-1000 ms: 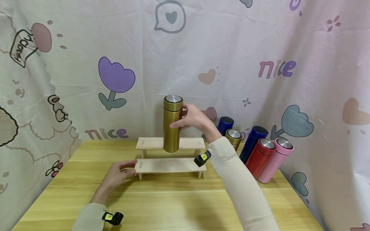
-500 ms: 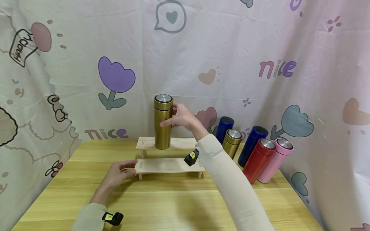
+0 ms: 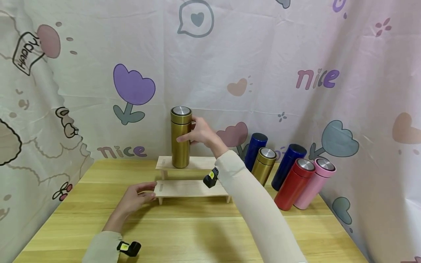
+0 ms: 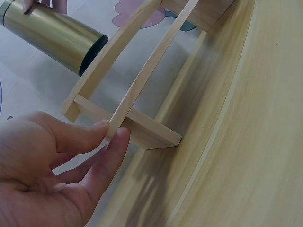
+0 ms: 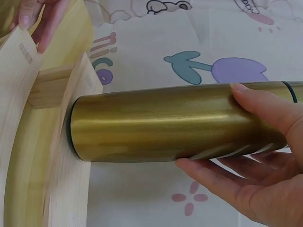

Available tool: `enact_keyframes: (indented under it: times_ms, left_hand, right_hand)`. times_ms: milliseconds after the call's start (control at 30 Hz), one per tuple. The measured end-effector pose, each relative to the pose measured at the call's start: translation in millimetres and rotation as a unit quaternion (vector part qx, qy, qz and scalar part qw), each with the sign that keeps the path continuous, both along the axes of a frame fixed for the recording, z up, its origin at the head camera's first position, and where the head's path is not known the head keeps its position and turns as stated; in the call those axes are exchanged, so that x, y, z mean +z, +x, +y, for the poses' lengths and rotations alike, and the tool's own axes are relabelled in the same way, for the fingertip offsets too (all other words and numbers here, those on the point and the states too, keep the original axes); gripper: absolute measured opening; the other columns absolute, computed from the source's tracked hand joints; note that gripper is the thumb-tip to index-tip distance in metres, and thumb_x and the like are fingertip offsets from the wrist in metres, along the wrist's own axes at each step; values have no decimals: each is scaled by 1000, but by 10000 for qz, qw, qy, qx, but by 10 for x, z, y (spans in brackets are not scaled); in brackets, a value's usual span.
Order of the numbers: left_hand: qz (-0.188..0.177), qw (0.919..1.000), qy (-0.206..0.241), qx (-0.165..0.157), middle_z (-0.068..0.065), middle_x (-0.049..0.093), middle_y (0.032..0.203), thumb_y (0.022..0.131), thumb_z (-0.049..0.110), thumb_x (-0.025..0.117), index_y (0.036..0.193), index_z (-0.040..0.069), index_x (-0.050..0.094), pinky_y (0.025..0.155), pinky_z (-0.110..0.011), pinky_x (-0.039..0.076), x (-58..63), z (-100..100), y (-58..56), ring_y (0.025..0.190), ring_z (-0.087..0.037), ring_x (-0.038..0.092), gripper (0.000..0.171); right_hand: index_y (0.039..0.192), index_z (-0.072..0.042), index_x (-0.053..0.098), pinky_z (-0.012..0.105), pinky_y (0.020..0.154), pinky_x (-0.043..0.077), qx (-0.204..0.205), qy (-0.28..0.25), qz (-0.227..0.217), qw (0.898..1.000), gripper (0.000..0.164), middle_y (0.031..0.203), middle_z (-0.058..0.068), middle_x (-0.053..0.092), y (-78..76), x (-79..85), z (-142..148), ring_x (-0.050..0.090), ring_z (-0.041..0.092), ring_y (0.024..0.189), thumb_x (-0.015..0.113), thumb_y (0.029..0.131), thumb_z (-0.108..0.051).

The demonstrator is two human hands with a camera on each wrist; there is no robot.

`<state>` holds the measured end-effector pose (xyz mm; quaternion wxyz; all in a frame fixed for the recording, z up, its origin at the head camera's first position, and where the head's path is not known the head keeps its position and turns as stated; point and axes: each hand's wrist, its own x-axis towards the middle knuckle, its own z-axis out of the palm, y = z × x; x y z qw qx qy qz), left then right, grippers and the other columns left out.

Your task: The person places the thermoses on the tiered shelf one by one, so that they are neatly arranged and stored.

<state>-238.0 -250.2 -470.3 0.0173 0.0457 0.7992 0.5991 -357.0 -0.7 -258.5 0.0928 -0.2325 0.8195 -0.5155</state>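
Observation:
My right hand [image 3: 204,134] grips a gold thermos bottle [image 3: 177,155] with a silver-topped lid, thumb across its front. The bottle stands upright at the upper tier of a two-step wooden shelf [image 3: 194,188], left of that tier's middle. In the right wrist view its dark base [image 5: 75,130] meets the upper board [image 5: 71,179]. At the shelf's left end, my left hand [image 3: 137,198] pinches the lower board between thumb and fingers. The left wrist view shows the thumb and a finger right at the end of that board [image 4: 142,82].
Right of the shelf stand several more bottles: two blue [image 3: 255,149] ones, a shorter gold one [image 3: 264,166], a red one [image 3: 294,186] and a pink one [image 3: 314,186]. A printed curtain [image 3: 204,65] hangs behind the wooden table [image 3: 171,233].
My right hand has carried the gold thermos bottle leftward and slightly back along the upper tier, bringing its base onto the board. The left hand has stayed at the shelf's end.

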Motion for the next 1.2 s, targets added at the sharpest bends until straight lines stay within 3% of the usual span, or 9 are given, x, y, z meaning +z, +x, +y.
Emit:
enact_keyframes:
  times_ms: [200,500,767,933,1200]
  left_hand:
    - [-53,10000,-39,37,-39,51,144,99,-4,60,146,-14,47,85,-23,64,3,1,-1,96,-5,70,49]
    - [-51,9997,-196,101,-39,50,145,100,-2,61,146,-13,48,86,-28,65,21,1,-16,104,-21,72,49]
    - [-70,9998,-151,67,-39,50,145,99,-3,61,145,-13,48,86,-26,65,5,5,-11,103,-17,73,49]
    - [-52,9998,-172,50,-40,50,144,99,-4,61,145,-15,48,86,-26,65,10,-1,1,101,-15,72,49]
    - [-54,9998,-193,90,-39,51,144,99,-5,61,144,-14,49,86,-27,65,30,18,-3,100,-14,73,48]
  right_hand:
    - [142,-5,51,51,85,66,-119,37,38,9999,74,133,21,64,-15,-25,-60,68,35,115,88,78,-4]
    - [141,-6,51,48,83,67,-281,4,30,9996,74,130,19,65,-34,-41,-126,69,31,110,89,78,-7]
    - [139,-6,54,48,81,67,-404,-16,97,9991,72,124,18,67,-33,-73,-149,70,29,103,90,77,-8]
    - [138,-4,55,54,82,66,-502,-133,108,9986,72,122,20,67,-43,-91,-170,69,31,102,91,75,-7]
    - [144,-6,52,57,84,65,-614,-282,-8,9977,79,124,22,68,-42,-108,-175,70,34,105,91,76,-9]
